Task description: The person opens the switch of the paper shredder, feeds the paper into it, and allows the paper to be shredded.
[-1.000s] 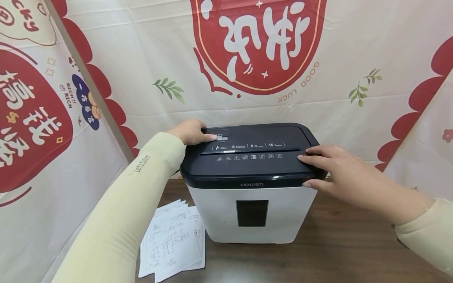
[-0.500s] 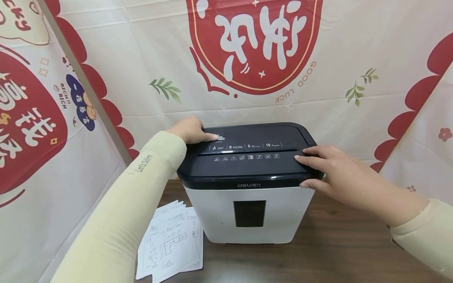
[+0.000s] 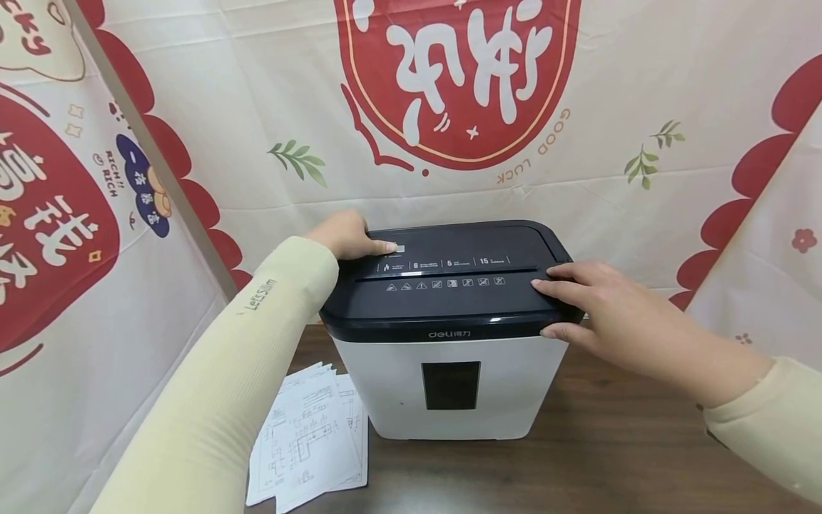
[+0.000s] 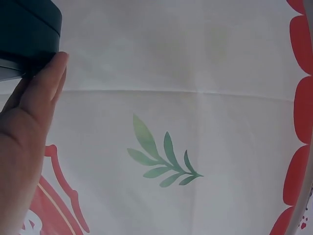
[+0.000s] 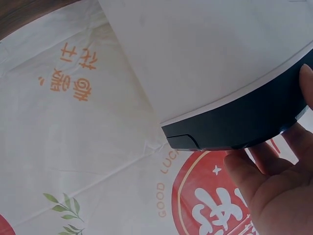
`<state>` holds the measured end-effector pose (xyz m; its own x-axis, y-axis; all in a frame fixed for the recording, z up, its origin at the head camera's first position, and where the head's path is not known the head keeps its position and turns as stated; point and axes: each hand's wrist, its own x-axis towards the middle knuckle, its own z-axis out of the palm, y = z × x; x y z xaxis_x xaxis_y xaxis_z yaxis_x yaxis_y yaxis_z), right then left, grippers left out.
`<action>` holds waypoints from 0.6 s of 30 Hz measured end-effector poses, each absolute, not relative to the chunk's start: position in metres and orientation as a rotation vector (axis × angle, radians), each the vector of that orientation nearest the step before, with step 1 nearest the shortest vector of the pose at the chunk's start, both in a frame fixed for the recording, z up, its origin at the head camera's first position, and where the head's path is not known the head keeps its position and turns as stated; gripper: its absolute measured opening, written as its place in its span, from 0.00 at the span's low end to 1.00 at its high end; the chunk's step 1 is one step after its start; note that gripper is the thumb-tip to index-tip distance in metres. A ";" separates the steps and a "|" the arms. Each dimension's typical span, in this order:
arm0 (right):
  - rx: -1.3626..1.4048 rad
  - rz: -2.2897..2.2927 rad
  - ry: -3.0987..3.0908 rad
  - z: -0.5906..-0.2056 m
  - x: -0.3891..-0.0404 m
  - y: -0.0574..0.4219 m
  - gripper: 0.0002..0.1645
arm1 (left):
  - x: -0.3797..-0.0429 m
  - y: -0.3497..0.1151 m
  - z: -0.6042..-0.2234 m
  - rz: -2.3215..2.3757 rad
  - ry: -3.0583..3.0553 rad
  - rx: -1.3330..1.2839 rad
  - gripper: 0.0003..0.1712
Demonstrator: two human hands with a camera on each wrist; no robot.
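Observation:
A white paper shredder (image 3: 385, 389) with a black lid (image 3: 411, 307) stands upright on the table. My left hand (image 3: 342, 234) grips the lid's back left corner, thumb on top over a small pale marking. In the left wrist view its fingers (image 4: 46, 88) lie along the lid's side (image 4: 29, 34). At the right end, my right hand (image 3: 616, 310) holds the lid, fingertips on top and thumb at the front edge. The right wrist view shows this hand (image 5: 279, 181) around the lid (image 5: 239, 122). The feed slot (image 3: 443, 274) has no paper showing in it.
Several printed sheets with line drawings (image 3: 315, 442) lie on the brown wooden table (image 3: 616, 450), left of the shredder. A patterned cloth (image 3: 257, 86) hangs close behind, and another panel (image 3: 58, 285) stands at the left.
My left thumb has slid slightly right over the lid, covering more of the pale marking. My right hand keeps its hold. The head view has shifted a little.

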<state>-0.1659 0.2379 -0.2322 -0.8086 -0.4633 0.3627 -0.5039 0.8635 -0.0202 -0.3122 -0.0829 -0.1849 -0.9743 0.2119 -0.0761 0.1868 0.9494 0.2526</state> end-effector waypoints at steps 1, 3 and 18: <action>0.713 0.166 -2.703 -0.232 -0.166 0.237 0.36 | -0.312 -0.083 -0.185 0.382 2.999 0.307 0.28; 0.697 0.173 -2.731 -0.230 -0.165 0.236 0.37 | -0.311 -0.084 -0.186 0.393 2.994 0.303 0.28; 0.616 0.238 -2.778 -0.229 -0.161 0.233 0.40 | -0.312 -0.091 -0.190 0.489 2.960 0.296 0.47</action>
